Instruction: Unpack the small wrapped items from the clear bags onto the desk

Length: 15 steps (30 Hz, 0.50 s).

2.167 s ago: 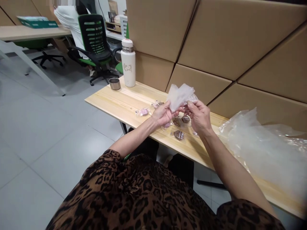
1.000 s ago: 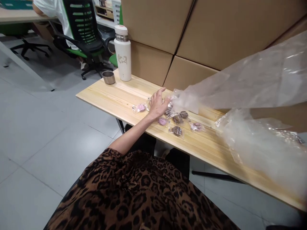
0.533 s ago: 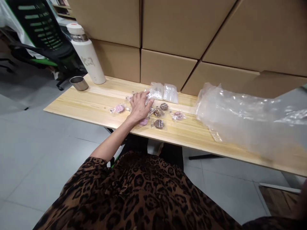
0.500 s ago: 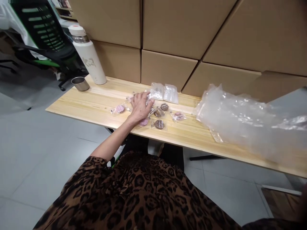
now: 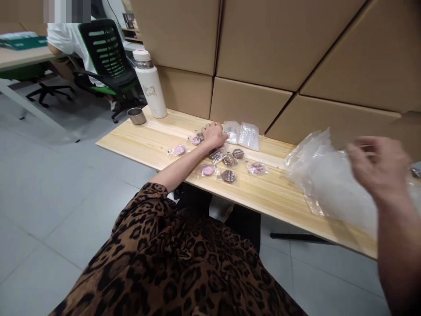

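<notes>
My left hand (image 5: 213,134) rests at the back of the wooden table with bent fingers among small wrapped sweets; what lies under its fingertips is hidden. Close to it are a pink wrapped sweet (image 5: 196,139) and a flat clear packet (image 5: 249,136). Nearer the front edge lie another pink sweet (image 5: 207,170) and a brown one (image 5: 228,176), each in clear film. My right hand (image 5: 378,169), a little blurred, is raised in front of a large clear plastic bag (image 5: 335,180). Its fingers curl in toward the thumb, and anything between them is too unclear to name.
A white flask (image 5: 151,90) and a metal cup (image 5: 137,116) stand at the table's left end. Cardboard boxes (image 5: 251,103) form a wall along the back edge. Beyond the table, a person in a white top sits on an office chair (image 5: 107,57).
My right hand has come into view from the right, in front of the plastic bag. My left hand has drawn its spread fingers together toward the clear packets. The view has turned left.
</notes>
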### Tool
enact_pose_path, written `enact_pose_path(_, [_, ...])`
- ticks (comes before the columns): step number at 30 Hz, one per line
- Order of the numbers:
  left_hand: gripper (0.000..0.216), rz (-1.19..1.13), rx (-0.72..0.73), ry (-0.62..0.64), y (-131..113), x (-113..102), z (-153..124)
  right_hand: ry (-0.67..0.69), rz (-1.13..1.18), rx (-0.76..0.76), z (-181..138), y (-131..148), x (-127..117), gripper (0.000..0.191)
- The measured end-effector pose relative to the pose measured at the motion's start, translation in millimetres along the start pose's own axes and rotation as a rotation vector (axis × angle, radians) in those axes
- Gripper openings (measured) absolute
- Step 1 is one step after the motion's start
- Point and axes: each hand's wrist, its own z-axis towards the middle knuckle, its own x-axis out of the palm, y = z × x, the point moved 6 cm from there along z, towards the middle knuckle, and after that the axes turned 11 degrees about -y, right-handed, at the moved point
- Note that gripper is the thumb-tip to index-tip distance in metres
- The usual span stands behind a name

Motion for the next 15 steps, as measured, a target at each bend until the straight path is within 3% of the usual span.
enact_pose_path(2, [0.039, -0.043, -0.007, -0.025, 3, 3, 3, 0.134, 0.092, 0.003, -15, 11, 38, 0.038])
enact_pose_path(6, [0.055, -0.113, -0.051, -0.033, 11, 5, 6, 0.385, 0.297, -0.06, -55, 66, 118, 0.035])
enact_pose_path(8, [0.052, -0.159, -0.051, -0.022, 12, 7, 8, 0.468, 0.32, -0.085, -71, 93, 150, 0.032])
enact_pose_path(11, [0.037, -0.199, -0.063, -0.033, 14, 7, 13, 0.528, 0.314, -0.123, -84, 121, 185, 0.033])
enact_pose_path(15, [0.027, -0.201, -0.1, 0.013, 15, 9, 18, 0.516, 0.247, -0.137, -83, 134, 214, 0.033])
